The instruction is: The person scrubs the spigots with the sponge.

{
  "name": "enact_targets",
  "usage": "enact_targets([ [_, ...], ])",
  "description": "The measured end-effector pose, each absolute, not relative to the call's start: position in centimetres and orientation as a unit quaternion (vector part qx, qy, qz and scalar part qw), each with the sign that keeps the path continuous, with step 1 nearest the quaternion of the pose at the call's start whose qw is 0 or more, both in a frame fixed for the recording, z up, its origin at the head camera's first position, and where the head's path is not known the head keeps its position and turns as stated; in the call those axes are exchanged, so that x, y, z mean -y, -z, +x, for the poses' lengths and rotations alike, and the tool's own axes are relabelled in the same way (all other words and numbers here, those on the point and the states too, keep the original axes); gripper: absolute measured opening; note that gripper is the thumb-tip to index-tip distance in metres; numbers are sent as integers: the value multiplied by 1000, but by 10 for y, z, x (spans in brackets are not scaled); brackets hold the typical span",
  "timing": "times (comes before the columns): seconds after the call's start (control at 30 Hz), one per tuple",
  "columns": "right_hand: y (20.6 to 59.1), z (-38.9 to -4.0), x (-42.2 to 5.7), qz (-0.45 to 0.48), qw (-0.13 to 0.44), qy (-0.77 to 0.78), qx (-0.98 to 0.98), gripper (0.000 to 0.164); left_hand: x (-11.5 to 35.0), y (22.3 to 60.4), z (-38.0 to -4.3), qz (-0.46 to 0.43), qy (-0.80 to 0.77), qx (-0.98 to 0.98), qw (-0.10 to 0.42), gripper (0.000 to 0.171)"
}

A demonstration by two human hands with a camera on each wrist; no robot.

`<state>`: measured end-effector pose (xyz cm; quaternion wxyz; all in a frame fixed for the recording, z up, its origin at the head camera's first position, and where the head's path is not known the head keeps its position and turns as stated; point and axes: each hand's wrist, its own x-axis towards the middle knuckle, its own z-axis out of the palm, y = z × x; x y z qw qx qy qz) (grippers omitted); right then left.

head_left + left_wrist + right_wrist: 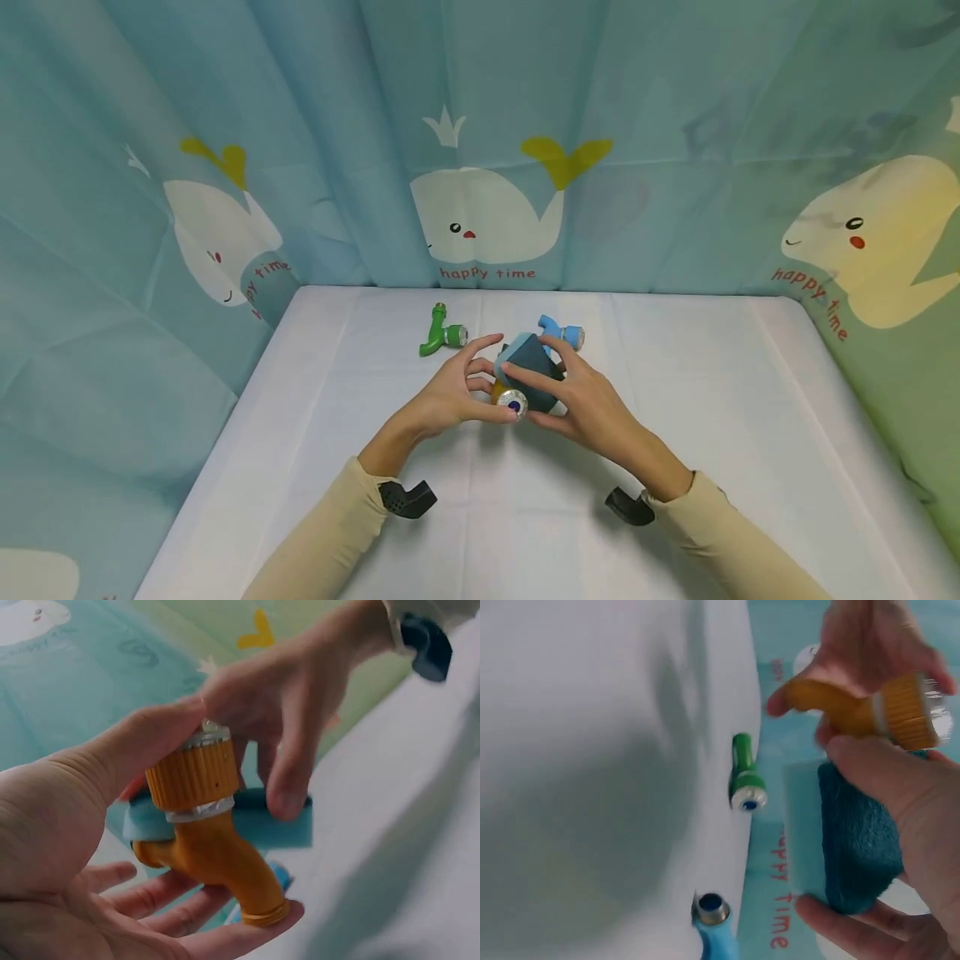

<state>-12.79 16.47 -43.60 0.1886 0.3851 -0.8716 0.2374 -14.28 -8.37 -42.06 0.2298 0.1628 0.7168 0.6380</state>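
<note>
Under the orange tap, a white tabletop borders whale-printed curtains.

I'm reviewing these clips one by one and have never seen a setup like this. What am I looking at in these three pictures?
There is no robot here: these are a person's bare hands at work. The head picture comes from a camera worn on the head, looking forward and down. The other two come from cameras worn on the left and right wrists, so each sees its own hand's work up close.

The left hand holds an orange tap, thumb on its knob end and a fingertip at its spout. The right hand grips a two-tone blue block, perhaps a sponge. Whether tap and block touch is hard to tell.

Beyond the hands, on the white table, lie a green tap and a blue tap. Behind hangs a whale-print curtain.
</note>
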Motion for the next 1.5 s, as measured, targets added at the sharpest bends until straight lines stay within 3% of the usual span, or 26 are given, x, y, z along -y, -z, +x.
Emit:
enact_targets([
  [0.27,440,-128,-168,394,191,-238,867,77,82,423,-143,149,-614,-742,225,109],
  [0.47,439,-132,-168,385,224,-177,878,80,81,422,-141,151,-615,-744,213,109],
  [0.93,426,-142,-169,419,222,-109,873,80,86,417,-141,154,-566,-785,201,111],
  [1.07,424,-143,-172,394,193,-188,879,78,87,418,-142,167,-593,-762,200,108],
  [1.27,426,-140,-177,316,81,-406,853,78,89,422,-142,191,-629,-727,199,105],
  [1.5,422,-143,-186,290,57,-455,840,78,90,424,-141,203,-619,-730,207,97],
])
